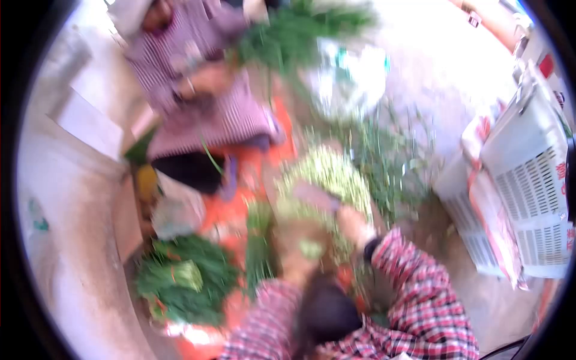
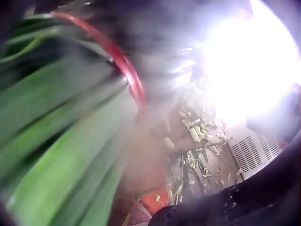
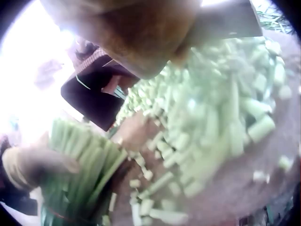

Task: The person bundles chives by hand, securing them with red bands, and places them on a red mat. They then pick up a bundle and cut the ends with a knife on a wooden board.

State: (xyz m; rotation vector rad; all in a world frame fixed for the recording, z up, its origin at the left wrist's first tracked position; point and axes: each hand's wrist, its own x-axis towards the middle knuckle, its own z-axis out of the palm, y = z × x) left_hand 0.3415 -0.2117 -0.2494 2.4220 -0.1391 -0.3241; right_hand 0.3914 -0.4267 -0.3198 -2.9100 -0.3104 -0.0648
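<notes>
Over a round wooden chopping board (image 3: 244, 188), my right hand (image 1: 355, 225) grips a cleaver (image 1: 313, 196), its broad blade above the heap of cut pale-green stalk pieces (image 1: 327, 165). My left hand (image 1: 295, 264) is blurred in the head view. In the right wrist view the left hand (image 3: 44, 165) grips a bunch of garlic chives (image 3: 82, 155), cut ends up at the board's edge. Long flat leaves fill the left of the left wrist view, crossed by a red tie (image 2: 120, 60). Loose short pieces (image 3: 150, 207) lie scattered on the board.
Another person (image 1: 198, 90) sits opposite, beside a blurred bunch of greens (image 1: 300, 33). Tied green bunches (image 1: 186, 279) lie at left on orange sheeting (image 1: 234, 207). White slotted crates (image 1: 522, 174) stand at right. Loose green trimmings (image 1: 390, 162) and a clear plastic bag (image 1: 351, 81) lie beyond the board.
</notes>
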